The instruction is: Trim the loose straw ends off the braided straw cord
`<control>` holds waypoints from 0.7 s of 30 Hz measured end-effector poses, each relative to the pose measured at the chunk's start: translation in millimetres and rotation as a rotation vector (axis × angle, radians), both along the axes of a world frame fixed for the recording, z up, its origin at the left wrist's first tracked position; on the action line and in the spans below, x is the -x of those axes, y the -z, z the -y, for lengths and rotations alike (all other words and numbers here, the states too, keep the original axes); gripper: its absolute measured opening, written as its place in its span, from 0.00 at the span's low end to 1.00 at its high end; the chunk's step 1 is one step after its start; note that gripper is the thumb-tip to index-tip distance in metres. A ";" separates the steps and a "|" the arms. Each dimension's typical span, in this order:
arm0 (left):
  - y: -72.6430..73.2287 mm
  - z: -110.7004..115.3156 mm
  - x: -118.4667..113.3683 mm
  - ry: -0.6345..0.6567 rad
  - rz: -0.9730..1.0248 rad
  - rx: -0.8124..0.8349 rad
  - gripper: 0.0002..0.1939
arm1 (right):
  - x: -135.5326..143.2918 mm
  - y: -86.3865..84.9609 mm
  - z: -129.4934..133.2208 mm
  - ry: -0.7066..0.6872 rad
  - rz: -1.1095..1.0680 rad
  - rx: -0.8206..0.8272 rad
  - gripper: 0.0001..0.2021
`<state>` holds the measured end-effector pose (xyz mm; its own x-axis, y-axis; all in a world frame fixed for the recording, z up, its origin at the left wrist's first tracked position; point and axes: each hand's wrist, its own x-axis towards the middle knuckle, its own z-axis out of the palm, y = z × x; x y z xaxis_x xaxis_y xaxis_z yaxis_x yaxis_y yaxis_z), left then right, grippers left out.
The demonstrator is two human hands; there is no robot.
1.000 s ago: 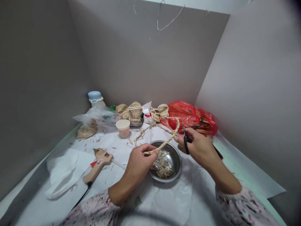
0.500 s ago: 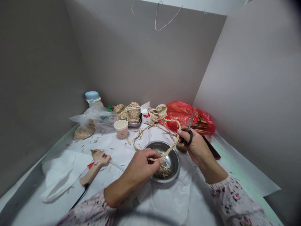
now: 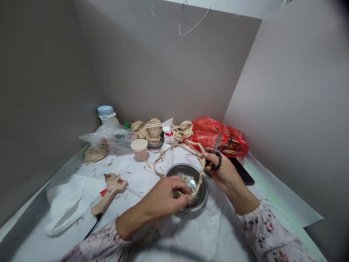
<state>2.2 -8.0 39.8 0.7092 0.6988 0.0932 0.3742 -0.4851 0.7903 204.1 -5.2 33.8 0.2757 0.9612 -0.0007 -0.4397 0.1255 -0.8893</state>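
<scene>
"What are the two hands doing?"

"The left hand [image 3: 170, 193] pinches the braided straw cord [image 3: 202, 174] between thumb and fingers, above the metal bowl [image 3: 202, 194]. The right hand [image 3: 223, 173] grasps the scissors [image 3: 217, 161] by the black handles and has the cord at its fingertips too."

"Where does the cord run?"

"It curves up from the left hand, over the bowl's right side, to the right hand. More of it loops beyond the bowl, over the white-covered desk [image 3: 207, 236]."

"And the scissors' blades?"

"They point up and away, in front of the red plastic bag [image 3: 207, 133]. I can't tell how far apart they stand."

"Anything in the bowl?"

"Straw scraps [image 3: 188, 179], partly hidden by the left hand."

"What's off to the left?"

"A glue gun [image 3: 109, 194] lying on its side, with a paper cup [image 3: 140, 151] upright beyond it."
</scene>
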 end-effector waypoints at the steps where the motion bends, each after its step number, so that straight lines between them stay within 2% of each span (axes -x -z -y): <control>1: -1.3 0.0 0.3 -0.006 -0.002 -0.018 0.08 | 2.8 0.4 0.6 0.000 0.018 0.002 0.16; 5: -6.8 1.3 0.0 -0.109 0.027 -0.115 0.08 | 13.6 2.4 3.3 -0.048 0.034 0.010 0.17; 7: -8.3 3.0 -1.2 -0.162 0.061 -0.113 0.09 | 18.6 3.7 4.8 -0.089 0.020 0.000 0.19; 12: -2.9 8.4 -6.4 -0.278 0.153 0.060 0.13 | 33.2 6.8 11.5 -0.134 0.052 -0.006 0.21; 15: 3.6 9.4 -9.6 -0.295 0.231 0.170 0.14 | 40.2 7.0 16.8 -0.114 0.111 -0.004 0.22; 18: 7.4 8.0 -10.3 -0.325 0.314 0.292 0.11 | 41.1 5.4 19.7 -0.088 0.198 -0.012 0.23; 21: 8.2 5.4 -8.2 -0.297 0.378 0.372 0.07 | 37.4 3.5 18.9 -0.081 0.269 -0.046 0.21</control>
<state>10.4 -13.3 31.6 0.4441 0.8959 0.0120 0.1118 -0.0687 0.9913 166.7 -24.1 30.3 0.1820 0.9775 0.1062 -0.1989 0.1423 -0.9696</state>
